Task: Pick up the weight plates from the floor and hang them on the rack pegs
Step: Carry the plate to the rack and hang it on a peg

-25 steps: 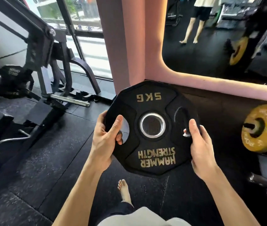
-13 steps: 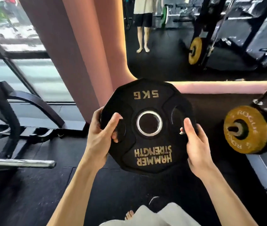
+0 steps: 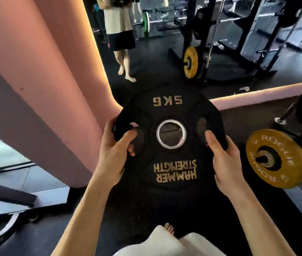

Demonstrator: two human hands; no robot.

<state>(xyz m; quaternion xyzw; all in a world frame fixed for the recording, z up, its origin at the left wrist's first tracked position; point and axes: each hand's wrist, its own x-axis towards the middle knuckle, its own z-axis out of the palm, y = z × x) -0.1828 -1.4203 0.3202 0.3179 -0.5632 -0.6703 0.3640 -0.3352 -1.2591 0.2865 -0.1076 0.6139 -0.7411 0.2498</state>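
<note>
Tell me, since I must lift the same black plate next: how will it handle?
Probably dense for its size: the black plate reads 5KG, and both the left hand and right hand hold it. Likely rigid, showing no sag. Its grip cutouts and matte, seemingly rubbery surface should resist slipping; on edge, the near-round rim might roll.

Your black plate [image 3: 170, 139]: matt rubber look, gold lettering, shiny metal ring at centre hole. Yellow plate [image 3: 277, 159] beside you: dull, scuffed finish. Floor [image 3: 128, 209]: dark speckled rubber, rough. Pillar [image 3: 41, 93]: smooth matt pink.

Yellow plate [image 3: 277, 158] peg probably hidden.
</note>
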